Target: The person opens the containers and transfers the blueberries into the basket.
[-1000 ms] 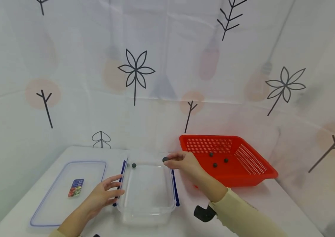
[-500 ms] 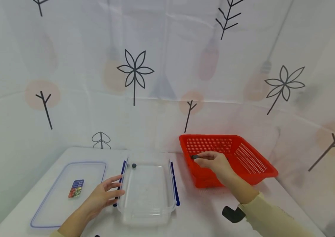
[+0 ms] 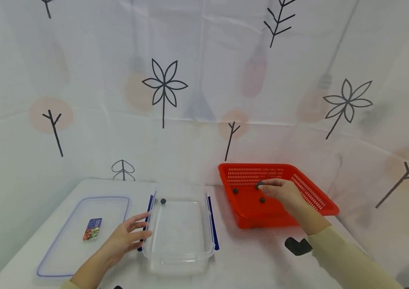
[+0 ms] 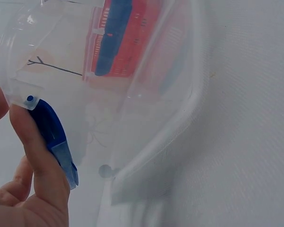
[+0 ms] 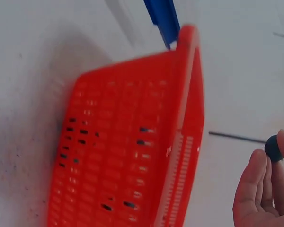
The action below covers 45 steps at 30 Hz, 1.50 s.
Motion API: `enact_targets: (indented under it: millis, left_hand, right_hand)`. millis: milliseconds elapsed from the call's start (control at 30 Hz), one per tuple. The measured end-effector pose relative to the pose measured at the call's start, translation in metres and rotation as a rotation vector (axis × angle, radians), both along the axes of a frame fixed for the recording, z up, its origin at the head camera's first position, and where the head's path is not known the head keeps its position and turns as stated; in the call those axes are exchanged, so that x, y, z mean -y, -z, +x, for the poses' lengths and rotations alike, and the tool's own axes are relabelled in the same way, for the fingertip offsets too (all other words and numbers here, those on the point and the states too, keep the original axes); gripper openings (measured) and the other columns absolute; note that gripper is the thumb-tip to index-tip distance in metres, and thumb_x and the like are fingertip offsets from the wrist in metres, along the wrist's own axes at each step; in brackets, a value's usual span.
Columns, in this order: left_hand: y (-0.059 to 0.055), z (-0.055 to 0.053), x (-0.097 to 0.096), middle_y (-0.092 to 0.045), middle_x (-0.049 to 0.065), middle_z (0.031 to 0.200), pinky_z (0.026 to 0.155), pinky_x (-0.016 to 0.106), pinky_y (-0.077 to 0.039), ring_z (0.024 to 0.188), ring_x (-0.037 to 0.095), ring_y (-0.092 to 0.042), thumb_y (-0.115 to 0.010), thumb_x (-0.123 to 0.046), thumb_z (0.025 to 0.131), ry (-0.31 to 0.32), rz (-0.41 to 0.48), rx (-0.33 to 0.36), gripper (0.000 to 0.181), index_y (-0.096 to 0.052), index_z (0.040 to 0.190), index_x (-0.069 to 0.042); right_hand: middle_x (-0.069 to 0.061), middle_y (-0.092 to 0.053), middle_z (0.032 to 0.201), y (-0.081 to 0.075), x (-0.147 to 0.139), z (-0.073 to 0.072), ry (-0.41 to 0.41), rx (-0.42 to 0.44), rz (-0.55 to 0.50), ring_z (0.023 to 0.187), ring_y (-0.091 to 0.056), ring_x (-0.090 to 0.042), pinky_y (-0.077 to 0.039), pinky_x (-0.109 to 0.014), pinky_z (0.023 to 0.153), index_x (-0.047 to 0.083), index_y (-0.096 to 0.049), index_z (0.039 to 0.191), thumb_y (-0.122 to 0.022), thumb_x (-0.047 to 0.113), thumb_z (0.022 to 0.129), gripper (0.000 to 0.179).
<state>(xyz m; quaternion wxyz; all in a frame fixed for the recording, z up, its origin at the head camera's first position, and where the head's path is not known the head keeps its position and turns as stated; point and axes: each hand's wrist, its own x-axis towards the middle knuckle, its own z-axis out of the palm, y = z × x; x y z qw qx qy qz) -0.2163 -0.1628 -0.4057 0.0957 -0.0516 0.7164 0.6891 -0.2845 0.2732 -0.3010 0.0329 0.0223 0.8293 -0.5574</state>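
In the head view, my right hand [image 3: 282, 194] pinches a small dark ball [image 3: 260, 184] over the red basket [image 3: 248, 222]. The right wrist view shows the dark ball [image 5: 273, 148] between thumb and fingertips. Other dark balls lie in the basket, one at its left [image 3: 235, 191] and one nearer the middle [image 3: 262, 200]; my hand may hide more. My left hand [image 3: 126, 237] rests spread fingers against the left side of a clear plastic container [image 3: 179, 257] with blue latches [image 3: 213, 224]. One dark ball [image 3: 163, 201] sits at that container's far left corner.
A clear lid [image 3: 63, 249] with a blue rim and a colourful label [image 3: 92, 229] lies left of the container on the white table [image 3: 248, 265]. A printed curtain [image 3: 197, 152] hangs behind. The basket stands right of the container.
My right hand has carried the ball rightward from the container's far right edge to above the basket. A ball at the basket's left now shows. My left hand has stayed put.
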Motion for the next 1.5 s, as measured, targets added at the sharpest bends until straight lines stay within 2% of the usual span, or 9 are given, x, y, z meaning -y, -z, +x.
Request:
enact_targets:
  millis: [200, 500, 633, 867, 1000, 1100, 1200, 1333, 1500]
  left_hand:
    - [0.000, 0.001, 0.003, -0.043, 0.022, 0.130, 0.079, 0.039, -0.050, 0.094, 0.021, -0.055, -0.072, -0.012, 0.082, -0.003, 0.004, 0.000, 0.068, -0.038, 0.141, -0.009]
    - [0.000, 0.000, 0.002, -0.044, 0.022, 0.130, 0.081, 0.041, -0.050, 0.094, 0.021, -0.056, -0.071, -0.012, 0.082, 0.011, 0.007, -0.011, 0.067, -0.039, 0.140, -0.009]
    - [0.000, -0.001, 0.001, -0.045, 0.021, 0.128, 0.080, 0.040, -0.050, 0.094, 0.021, -0.056, -0.071, -0.011, 0.082, 0.004, 0.010, -0.003, 0.066, -0.040, 0.140, -0.009]
    - [0.001, -0.002, 0.001, -0.046, 0.021, 0.128, 0.078, 0.038, -0.051, 0.094, 0.022, -0.055, -0.073, -0.011, 0.081, -0.012, 0.002, 0.010, 0.067, -0.041, 0.140, -0.009]
    - [0.002, -0.004, 0.001, -0.046, 0.021, 0.128, 0.077, 0.038, -0.051, 0.094, 0.022, -0.055, -0.073, -0.012, 0.081, -0.012, 0.006, 0.009, 0.067, -0.040, 0.140, -0.009]
    - [0.001, -0.004, 0.001, -0.046, 0.021, 0.128, 0.077, 0.038, -0.051, 0.095, 0.023, -0.055, -0.072, -0.011, 0.081, -0.017, 0.006, 0.012, 0.067, -0.041, 0.139, -0.009]
    - [0.001, -0.004, 0.001, -0.046, 0.021, 0.128, 0.077, 0.038, -0.051, 0.095, 0.023, -0.055, -0.072, -0.012, 0.081, -0.015, 0.001, 0.009, 0.067, -0.040, 0.140, -0.009]
    - [-0.001, -0.003, 0.001, -0.045, 0.021, 0.128, 0.077, 0.038, -0.051, 0.095, 0.023, -0.055, -0.073, -0.012, 0.081, -0.016, -0.002, 0.011, 0.067, -0.041, 0.139, -0.009]
    - [-0.001, -0.002, 0.001, -0.045, 0.021, 0.128, 0.078, 0.038, -0.051, 0.095, 0.023, -0.055, -0.072, -0.012, 0.081, -0.016, 0.004, 0.015, 0.066, -0.041, 0.139, -0.009]
  right_hand:
    - [-0.011, -0.060, 0.119, -0.002, -0.008, -0.017, 0.000, 0.013, -0.043, 0.103, -0.059, -0.020, -0.040, -0.039, 0.097, 0.000, -0.056, 0.125, -0.065, 0.029, 0.088, 0.047]
    - [-0.019, -0.044, 0.135, -0.002, -0.019, -0.045, 0.033, 0.036, -0.015, 0.124, -0.043, -0.034, -0.036, -0.042, 0.101, -0.002, -0.044, 0.134, -0.058, 0.027, 0.093, 0.052]
    - [-0.020, -0.040, 0.138, -0.001, -0.025, -0.057, 0.039, 0.047, -0.036, 0.126, -0.039, -0.035, -0.035, -0.041, 0.102, -0.003, -0.040, 0.137, -0.056, 0.025, 0.094, 0.053]
    - [-0.025, -0.031, 0.144, 0.006, -0.030, -0.073, 0.001, 0.056, -0.077, 0.129, -0.035, -0.035, -0.032, -0.040, 0.103, -0.007, -0.030, 0.141, -0.047, 0.018, 0.098, 0.052]
    - [-0.024, -0.029, 0.145, 0.008, -0.033, -0.080, 0.026, 0.092, -0.119, 0.130, -0.034, -0.034, -0.031, -0.040, 0.103, -0.006, -0.027, 0.142, -0.045, 0.017, 0.099, 0.052]
    - [-0.023, -0.028, 0.146, 0.009, -0.035, -0.082, 0.088, 0.117, -0.179, 0.131, -0.033, -0.034, -0.031, -0.038, 0.103, -0.005, -0.028, 0.142, -0.048, 0.018, 0.098, 0.053]
    - [-0.023, -0.025, 0.147, 0.009, -0.038, -0.082, 0.110, 0.115, -0.213, 0.132, -0.031, -0.034, -0.030, -0.038, 0.104, -0.005, -0.028, 0.142, -0.047, 0.017, 0.098, 0.053]
    - [-0.022, -0.026, 0.147, 0.006, -0.041, -0.076, 0.068, 0.078, -0.178, 0.129, -0.034, -0.032, -0.030, -0.038, 0.104, -0.006, -0.029, 0.142, -0.047, 0.018, 0.098, 0.053]
    - [-0.020, -0.036, 0.142, 0.001, -0.040, -0.063, -0.009, 0.009, -0.129, 0.124, -0.043, -0.027, -0.033, -0.037, 0.103, -0.008, -0.030, 0.140, -0.045, 0.018, 0.099, 0.051]
